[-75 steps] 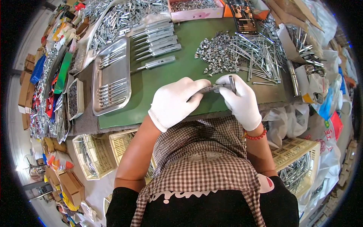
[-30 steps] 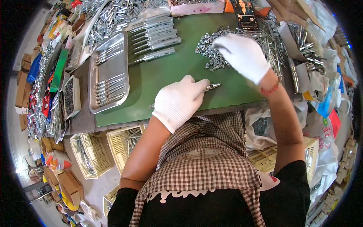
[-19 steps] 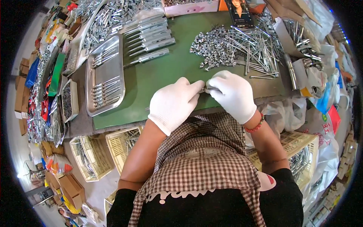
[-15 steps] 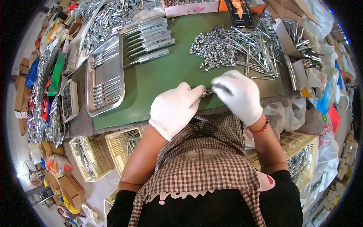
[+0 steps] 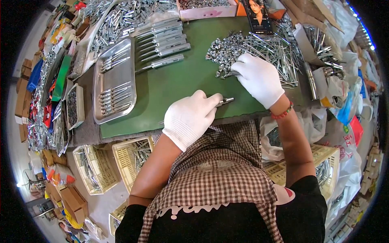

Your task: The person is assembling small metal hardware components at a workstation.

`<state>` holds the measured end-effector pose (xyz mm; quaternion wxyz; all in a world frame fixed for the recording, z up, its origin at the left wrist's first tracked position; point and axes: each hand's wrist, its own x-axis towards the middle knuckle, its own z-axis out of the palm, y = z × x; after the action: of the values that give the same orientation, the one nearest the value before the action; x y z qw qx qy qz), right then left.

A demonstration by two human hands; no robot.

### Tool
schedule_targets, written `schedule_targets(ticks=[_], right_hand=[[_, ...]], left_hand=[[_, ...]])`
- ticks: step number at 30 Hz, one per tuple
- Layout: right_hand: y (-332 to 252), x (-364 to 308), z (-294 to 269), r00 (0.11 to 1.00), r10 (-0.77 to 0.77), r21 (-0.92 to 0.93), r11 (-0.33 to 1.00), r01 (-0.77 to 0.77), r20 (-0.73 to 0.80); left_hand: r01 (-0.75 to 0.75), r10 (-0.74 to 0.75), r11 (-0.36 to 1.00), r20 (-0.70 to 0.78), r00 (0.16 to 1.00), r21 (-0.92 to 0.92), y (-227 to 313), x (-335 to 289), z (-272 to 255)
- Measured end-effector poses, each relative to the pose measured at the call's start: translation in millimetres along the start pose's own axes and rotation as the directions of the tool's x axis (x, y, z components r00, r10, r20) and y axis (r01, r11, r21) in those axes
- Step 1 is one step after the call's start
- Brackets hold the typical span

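Note:
My left hand (image 5: 190,117), in a white knit glove, is closed around a slim metal rod tool. The tool's shiny cylindrical end (image 5: 227,101) sticks out past my fingertips to the right. My right hand (image 5: 259,77), also gloved, hovers at the near edge of a heap of small silvery metal fittings (image 5: 227,52). Its thumb and fingers are pinched together; whatever is between them is too small to make out. Beside that heap, long thin metal pins (image 5: 269,52) lie in a loose pile, partly behind my right hand.
On the green mat (image 5: 174,81), several metal tools with thick cylindrical bodies (image 5: 168,60) lie in a row. Left of them, a steel tray (image 5: 115,79) holds thin rods in two groups. A phone (image 5: 258,18) stands at the back. Yellow crates (image 5: 97,170) sit below the table.
My right hand has left the end of the tool and moved up and away to the fittings heap. My left hand has stayed nearly in place, still gripping the tool.

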<state>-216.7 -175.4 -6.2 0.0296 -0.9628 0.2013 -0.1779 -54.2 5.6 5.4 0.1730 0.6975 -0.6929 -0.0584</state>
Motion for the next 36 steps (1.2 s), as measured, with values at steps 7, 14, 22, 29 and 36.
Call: schedule_targets(ticks=[7, 14, 22, 29, 36], right_hand=[[-39, -28, -18, 0.978, 0.209, 0.464, 0.864, -0.196, 0.025], [-54, -32, -8, 0.979, 0.201, 0.509, 0.838, -0.196, 0.047], [-64, -29, -9, 0.978, 0.193, 0.343, 0.916, -0.207, 0.073], [-58, -28, -10, 0.963, 0.217, 0.383, 0.885, -0.264, 0.161], [-64, -15, -24, 0.830, 0.490, 0.909, 0.160, -0.386, 0.266]], left_hand=[[0.025, -0.025, 1.000, 0.018, 1.000, 0.001, 1, 0, -2], [-0.005, 0.005, 1.000, 0.003, 1.000, 0.031, -1, 0, -1], [-0.024, 0.026, 0.999, -0.050, 0.998, 0.040, -1, -4, 5], [-0.041, 0.041, 0.989, 0.006, 0.999, 0.139, 1, -5, 5], [-0.014, 0.004, 0.989, 0.071, 0.997, 0.146, 3, -4, 1]])
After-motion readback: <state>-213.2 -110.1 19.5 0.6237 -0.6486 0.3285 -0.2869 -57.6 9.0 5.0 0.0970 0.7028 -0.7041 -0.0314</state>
